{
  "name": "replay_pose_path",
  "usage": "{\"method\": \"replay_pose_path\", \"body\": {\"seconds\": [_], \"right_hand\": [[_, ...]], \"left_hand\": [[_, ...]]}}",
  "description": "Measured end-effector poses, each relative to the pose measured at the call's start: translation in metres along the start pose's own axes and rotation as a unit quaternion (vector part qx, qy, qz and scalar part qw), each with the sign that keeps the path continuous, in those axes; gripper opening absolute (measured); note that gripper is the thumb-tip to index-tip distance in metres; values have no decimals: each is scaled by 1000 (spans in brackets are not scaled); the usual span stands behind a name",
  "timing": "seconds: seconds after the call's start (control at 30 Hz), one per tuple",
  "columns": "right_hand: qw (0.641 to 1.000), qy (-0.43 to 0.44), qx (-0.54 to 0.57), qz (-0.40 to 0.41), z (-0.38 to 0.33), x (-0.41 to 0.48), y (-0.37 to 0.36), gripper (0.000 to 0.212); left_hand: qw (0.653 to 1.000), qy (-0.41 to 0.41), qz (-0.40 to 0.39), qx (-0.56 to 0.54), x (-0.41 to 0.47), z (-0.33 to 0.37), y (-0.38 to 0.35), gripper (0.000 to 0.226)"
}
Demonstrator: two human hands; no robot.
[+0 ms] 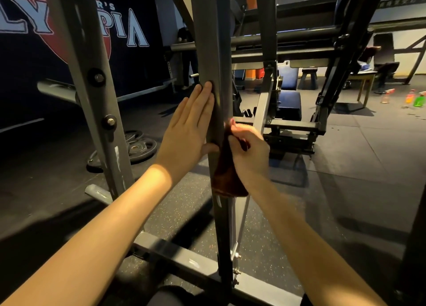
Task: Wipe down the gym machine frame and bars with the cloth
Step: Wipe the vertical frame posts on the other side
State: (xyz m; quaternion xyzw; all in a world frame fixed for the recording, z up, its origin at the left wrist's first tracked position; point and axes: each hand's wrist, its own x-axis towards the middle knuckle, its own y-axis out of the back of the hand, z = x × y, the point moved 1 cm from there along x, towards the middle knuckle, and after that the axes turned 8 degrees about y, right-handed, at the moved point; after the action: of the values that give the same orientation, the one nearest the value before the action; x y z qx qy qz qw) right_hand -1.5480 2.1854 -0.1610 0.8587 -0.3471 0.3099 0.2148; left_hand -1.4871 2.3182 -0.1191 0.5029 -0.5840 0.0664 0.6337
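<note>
Mid-task: right hand (250, 153) grips the bunched dark cloth (227, 176) against the right face of the central upright (207, 40), about mid-height. Left hand (191, 126) lies flat, fingers straight and together, bracing the upright's left face. Probably still to do: base crossbar (175, 255), slanted left bar (92, 75) (nothing shows which are clean).

Two hands: left hand (191, 123), right hand (249, 153). One cloth (227, 176), under right hand. Two grey uprights (207, 40) (76, 40): one between hands, one left of left hand. Two bolts (99, 77) (110, 121) on the latter. Three spray bottles (387, 97) (409, 97) (420, 100), far right of right hand. At least three weight plates (141, 146), left of left hand.
</note>
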Motion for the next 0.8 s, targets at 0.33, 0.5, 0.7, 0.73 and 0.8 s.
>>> {"method": "replay_pose_path", "body": {"seconds": [0.33, 0.5, 0.7, 0.73, 0.8], "right_hand": [[998, -34, -50, -36, -10, 11, 0, 20], [999, -41, -12, -7, 31, -33, -6, 12], [994, -100, -31, -26, 41, -43, -10, 17], [995, -83, -30, -37, 27, -30, -9, 17], [998, -48, -30, -36, 10, -10, -3, 18]], "left_hand": [[1000, -1, 11, 1, 1, 0, 1, 105], [1000, -1, 1, 2, 1, 1, 2, 110], [1000, -1, -1, -3, 1, -1, -1, 113], [1000, -1, 0, -4, 1, -1, 0, 113], [1000, -4, 4, -1, 1, -1, 0, 113]]}}
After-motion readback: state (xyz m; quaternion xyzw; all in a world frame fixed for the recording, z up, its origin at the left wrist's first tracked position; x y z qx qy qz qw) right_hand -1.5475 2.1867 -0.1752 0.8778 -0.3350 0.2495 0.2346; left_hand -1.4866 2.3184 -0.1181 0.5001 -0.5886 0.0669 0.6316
